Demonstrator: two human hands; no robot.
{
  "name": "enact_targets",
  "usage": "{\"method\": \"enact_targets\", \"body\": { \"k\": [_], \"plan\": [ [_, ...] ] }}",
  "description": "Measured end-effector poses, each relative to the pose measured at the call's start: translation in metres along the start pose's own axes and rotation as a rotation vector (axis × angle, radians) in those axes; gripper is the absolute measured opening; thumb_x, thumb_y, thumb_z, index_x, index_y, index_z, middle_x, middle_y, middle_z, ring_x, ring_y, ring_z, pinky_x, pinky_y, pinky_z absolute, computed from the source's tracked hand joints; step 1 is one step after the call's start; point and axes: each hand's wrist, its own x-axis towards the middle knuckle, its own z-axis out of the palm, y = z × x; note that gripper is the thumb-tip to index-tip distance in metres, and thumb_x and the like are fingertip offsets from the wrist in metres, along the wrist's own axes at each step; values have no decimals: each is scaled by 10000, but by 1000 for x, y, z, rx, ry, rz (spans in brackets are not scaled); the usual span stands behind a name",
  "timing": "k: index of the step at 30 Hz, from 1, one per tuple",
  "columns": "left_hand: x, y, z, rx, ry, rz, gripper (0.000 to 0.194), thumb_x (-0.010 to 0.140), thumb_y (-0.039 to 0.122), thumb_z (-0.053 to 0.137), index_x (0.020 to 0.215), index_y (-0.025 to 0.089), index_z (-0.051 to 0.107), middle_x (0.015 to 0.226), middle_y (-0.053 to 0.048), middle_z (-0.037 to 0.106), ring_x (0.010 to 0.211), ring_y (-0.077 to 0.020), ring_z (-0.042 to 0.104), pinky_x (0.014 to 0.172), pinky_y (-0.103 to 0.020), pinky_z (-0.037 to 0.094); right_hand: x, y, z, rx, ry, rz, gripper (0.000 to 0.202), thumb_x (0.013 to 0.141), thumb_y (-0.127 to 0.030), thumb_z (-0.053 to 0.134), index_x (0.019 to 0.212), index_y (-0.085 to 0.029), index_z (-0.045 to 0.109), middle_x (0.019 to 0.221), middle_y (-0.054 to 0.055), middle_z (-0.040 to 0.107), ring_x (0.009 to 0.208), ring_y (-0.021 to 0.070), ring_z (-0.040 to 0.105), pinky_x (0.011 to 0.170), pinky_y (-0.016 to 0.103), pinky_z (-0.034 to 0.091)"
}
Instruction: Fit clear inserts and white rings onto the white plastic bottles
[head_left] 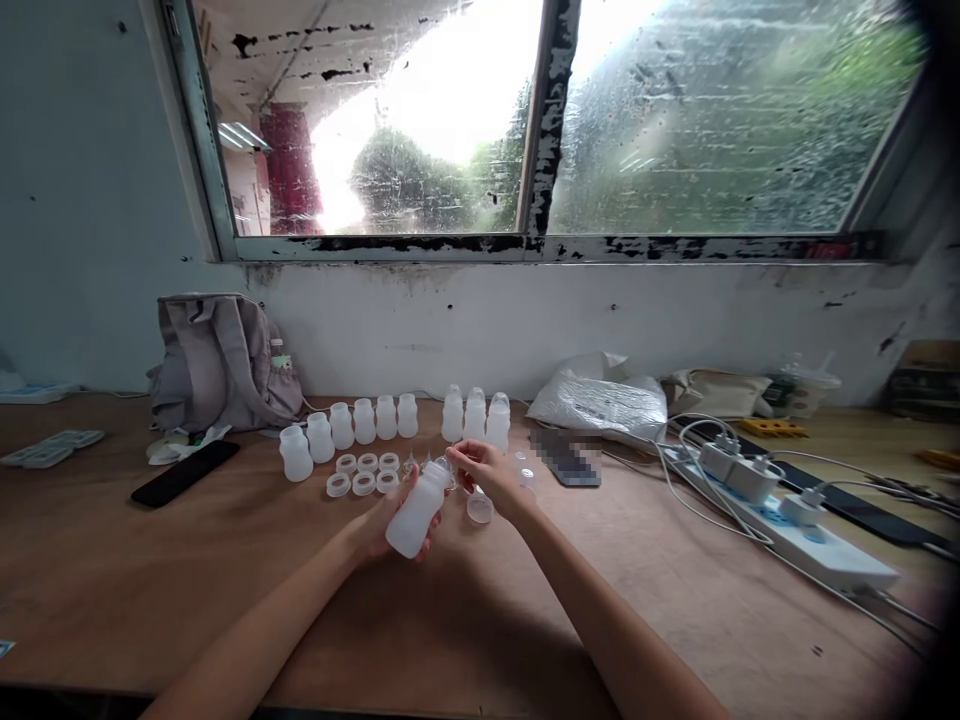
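Observation:
My left hand (406, 508) is wrapped round a frosted white baby bottle (417, 515), tilted with its mouth up and to the right. At that mouth, the fingers of my right hand (480, 466) pinch a small clear ring-shaped piece (448, 468); its exact shape is partly hidden. Just left of the bottle lie two rows of white collar rings (364, 483), and clear nipples (409, 462) sit behind my left fingers. Below my right hand rests a round translucent cap (480, 508), and small clear parts (527, 478) lie to its right.
Several open bottles (342, 426) stand in a row at the back left; three capped bottles (475, 414) stand right of them. A backpack (217, 360), a black phone (185, 474), a silvery bag (604, 400), another phone (574, 462) and a cabled power strip (825, 555) surround the work area.

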Motion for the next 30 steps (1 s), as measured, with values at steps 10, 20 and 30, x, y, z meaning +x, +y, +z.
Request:
{"method": "enact_targets", "body": {
  "k": [10,20,30],
  "plan": [
    [4,-8,-2,45,26,208,460,722,505,529,993,134,540,790,-81,591,672,-185,582,594,-286,442,4,-5,-5,155,125,46,260,630,-368,593,774,-153,568,562,-36,471,439,70,436,384,183,327],
    [16,-10,-16,761,469,710,584,607,337,693,1138,288,454,1194,-57,432,954,-218,503,798,-324,422,8,6,-8,174,355,95,186,579,-300,561,698,-162,530,530,-51,458,351,56,381,355,202,288],
    [16,32,-22,1167,558,926,340,649,296,668,959,248,539,1199,-50,461,1117,-260,396,969,-366,240,9,6,-10,206,435,51,198,581,-323,564,702,-175,513,495,-62,434,340,64,378,352,211,287]
  ]
}}
